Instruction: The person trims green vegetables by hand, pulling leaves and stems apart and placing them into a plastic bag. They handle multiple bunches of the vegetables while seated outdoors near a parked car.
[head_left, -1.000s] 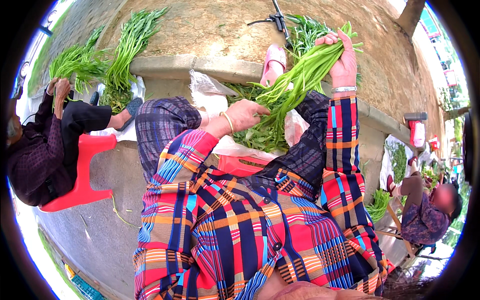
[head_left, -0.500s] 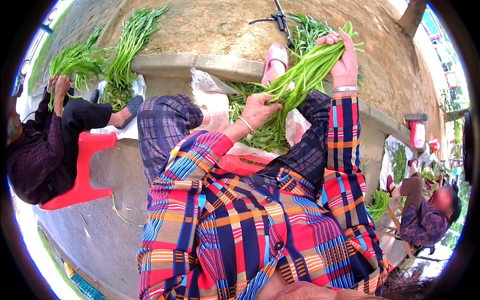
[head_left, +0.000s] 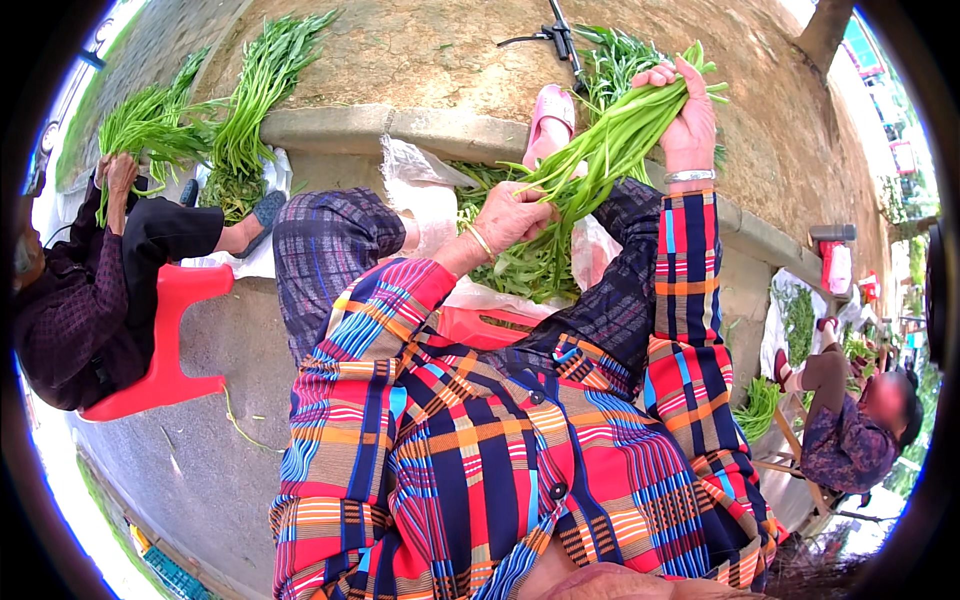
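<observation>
My right hand [head_left: 690, 118], raised to the upper right with a silver bangle at its wrist, is wrapped round a bunch of long green leafy-vegetable stems [head_left: 622, 135]. The bunch slants down to the left, cut ends up and leaves hanging lower. My left hand [head_left: 513, 217], wearing a gold bangle, has its fingers pinched together at the leafy lower left edge of the bunch. Exactly what lies between those fingertips is too small to make out. Below the bunch, loose leaves [head_left: 530, 275] lie on a white plastic sack [head_left: 418, 195] between my knees.
More greens [head_left: 612, 70] lie on the dirt beyond the stone curb [head_left: 450, 135]. At the left a person on a red stool [head_left: 170, 320] holds greens; another bundle [head_left: 255, 110] lies nearby. Another person sits at the right beside greens [head_left: 760, 408]. A black metal pole [head_left: 562, 40] stands ahead.
My left hand has drawn slightly left and toward me along the edge of the bunch. The right hand keeps its hold in nearly the same place.
</observation>
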